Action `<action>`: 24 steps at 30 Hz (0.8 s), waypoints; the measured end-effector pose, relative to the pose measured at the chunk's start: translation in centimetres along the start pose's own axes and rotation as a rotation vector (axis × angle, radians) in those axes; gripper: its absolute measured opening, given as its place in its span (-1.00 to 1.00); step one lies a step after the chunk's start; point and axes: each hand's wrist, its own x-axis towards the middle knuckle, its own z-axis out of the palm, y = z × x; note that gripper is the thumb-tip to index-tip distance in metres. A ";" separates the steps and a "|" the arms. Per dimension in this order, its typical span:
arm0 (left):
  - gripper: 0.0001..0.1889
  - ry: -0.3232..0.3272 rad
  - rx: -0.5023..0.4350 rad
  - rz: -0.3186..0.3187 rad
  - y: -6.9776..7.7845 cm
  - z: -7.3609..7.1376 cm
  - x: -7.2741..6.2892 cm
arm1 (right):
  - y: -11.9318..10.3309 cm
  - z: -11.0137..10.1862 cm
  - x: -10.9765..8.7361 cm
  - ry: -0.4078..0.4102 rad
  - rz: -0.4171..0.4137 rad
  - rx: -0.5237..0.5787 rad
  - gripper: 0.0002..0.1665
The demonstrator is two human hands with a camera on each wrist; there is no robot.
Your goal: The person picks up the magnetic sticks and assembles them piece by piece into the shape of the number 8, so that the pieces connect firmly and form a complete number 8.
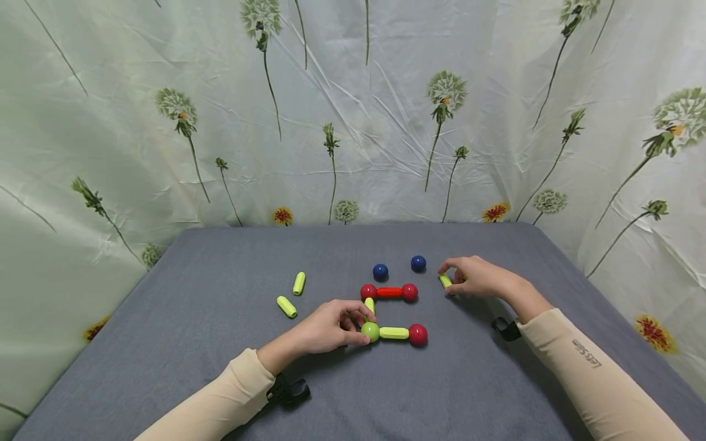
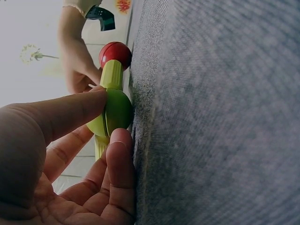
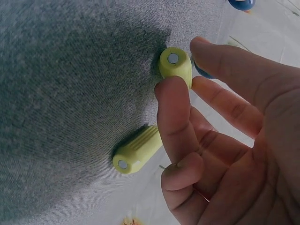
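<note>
Pale curtain [image 1: 353, 122] printed with dandelions hangs behind a grey-blue cloth [image 1: 165, 367] as I look through the head camera. On the right sleeve [image 1: 601, 386] I read dark lettering, apparently "Let's Slim", running along the forearm. Near the middle of the cloth I see a joined three-sided frame: from the green ball [image 1: 370, 332] a ribbed rod [image 1: 394, 333] points right, its long axis crosswise to me, and ends at a near red ball [image 1: 417, 334]; a side rod [image 1: 370, 304] points away from me to a far-left red ball [image 1: 368, 292], where a red rod [image 1: 389, 293] runs crosswise to a far-right red ball [image 1: 409, 293]. I have the left hand [image 1: 331, 327] pinching the green ball, thumb against it. The right hand [image 1: 477, 275] curves narrowly over a loose rod [image 1: 445, 280] slanting from far left to near right; the right wrist view shows its pale disc end facing me, but I cannot tell whether the fingers grip it. Near it in that view lies another rod [image 3: 136, 150], slanted, its disc end showing. One blue ball [image 1: 380, 272] sits just beyond the red rod, a second blue ball [image 1: 418, 263] farther right. Off to the left, an upper rod [image 1: 299, 283] points nearly away from me and a lower rod [image 1: 287, 307] lies diagonally.
</note>
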 end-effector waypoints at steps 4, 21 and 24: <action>-0.71 0.004 -0.006 0.005 0.0 0.1 0.0 | 0.0 0.0 0.2 0.003 0.009 0.009 -0.52; -0.72 0.003 0.009 -0.017 -0.1 0.0 0.0 | 0.2 0.3 0.8 0.008 0.023 0.010 -0.51; -0.72 0.001 0.003 -0.019 0.0 0.0 0.0 | 0.2 0.4 0.7 0.008 0.026 0.018 -0.52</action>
